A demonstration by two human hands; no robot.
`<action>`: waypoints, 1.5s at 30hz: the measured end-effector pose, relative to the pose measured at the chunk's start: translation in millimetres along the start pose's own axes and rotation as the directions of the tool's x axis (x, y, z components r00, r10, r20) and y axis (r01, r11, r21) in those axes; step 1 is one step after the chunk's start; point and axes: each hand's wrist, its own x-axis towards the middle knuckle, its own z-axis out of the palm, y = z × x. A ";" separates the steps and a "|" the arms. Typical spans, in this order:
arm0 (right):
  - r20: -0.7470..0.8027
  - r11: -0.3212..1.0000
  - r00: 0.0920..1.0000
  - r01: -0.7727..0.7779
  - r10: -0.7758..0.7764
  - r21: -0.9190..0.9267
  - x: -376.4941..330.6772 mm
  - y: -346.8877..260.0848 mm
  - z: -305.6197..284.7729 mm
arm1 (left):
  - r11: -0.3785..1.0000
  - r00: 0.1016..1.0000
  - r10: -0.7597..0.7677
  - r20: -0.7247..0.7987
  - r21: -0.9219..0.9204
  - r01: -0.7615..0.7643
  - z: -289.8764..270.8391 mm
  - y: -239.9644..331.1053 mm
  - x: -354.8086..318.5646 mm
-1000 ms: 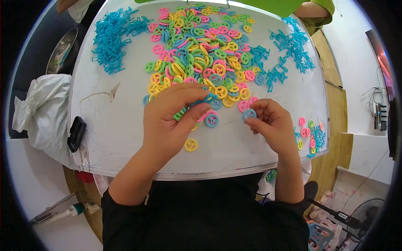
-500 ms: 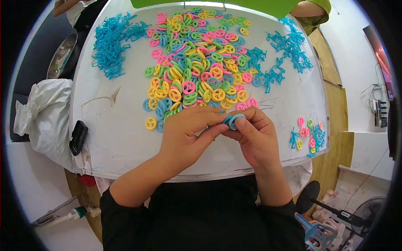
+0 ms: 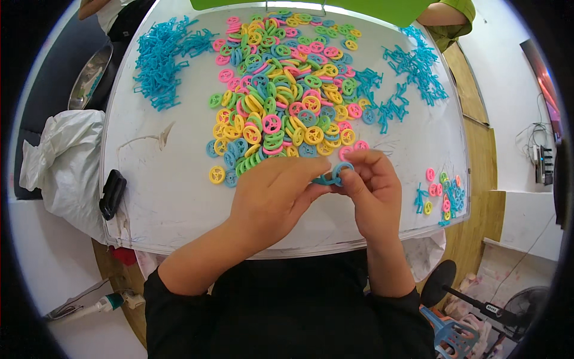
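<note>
My left hand point(image 3: 269, 194) pinches a small blue plastic piece point(image 3: 324, 180) just in front of the pile, near the table's front edge. In my right hand point(image 3: 378, 194) a blue spoked wheel point(image 3: 344, 172) is gripped between thumb and fingers. Wheel and blue piece meet between the two hands; whether they are joined I cannot tell, as fingers cover part of both. Beyond my hands spreads a large heap of wheels point(image 3: 287, 93) in pink, yellow, green and blue.
Blue plastic pieces point(image 3: 158, 66) are heaped at the far left, with more blue pieces point(image 3: 421, 75) at the far right. Wheels and blue parts point(image 3: 448, 197) lie grouped by the right edge. A black case point(image 3: 112, 194) rests at the left edge. Other people's arms point(image 3: 443, 15) show at the back.
My right hand has shifted slightly right and its fingers have loosened a little. The blue wheel has turned more upright, and more of the blue piece shows.
</note>
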 end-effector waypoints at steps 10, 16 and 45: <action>0.315 0.803 0.929 0.335 -0.194 -0.493 -3.8 -9.1 -21.4 | 0.993 0.993 0.008 0.119 -0.114 0.006 -4.8 -1.4 1.6; 0.432 0.581 0.888 0.438 -0.158 -0.686 4.1 -26.0 -19.2 | 0.992 0.982 -0.109 0.155 -0.049 0.118 -5.2 4.2 -1.8; 0.514 0.603 0.634 -0.756 0.578 0.255 -6.7 -17.6 -36.4 | 0.852 0.855 0.518 -0.022 0.104 -0.514 -13.1 16.2 -1.0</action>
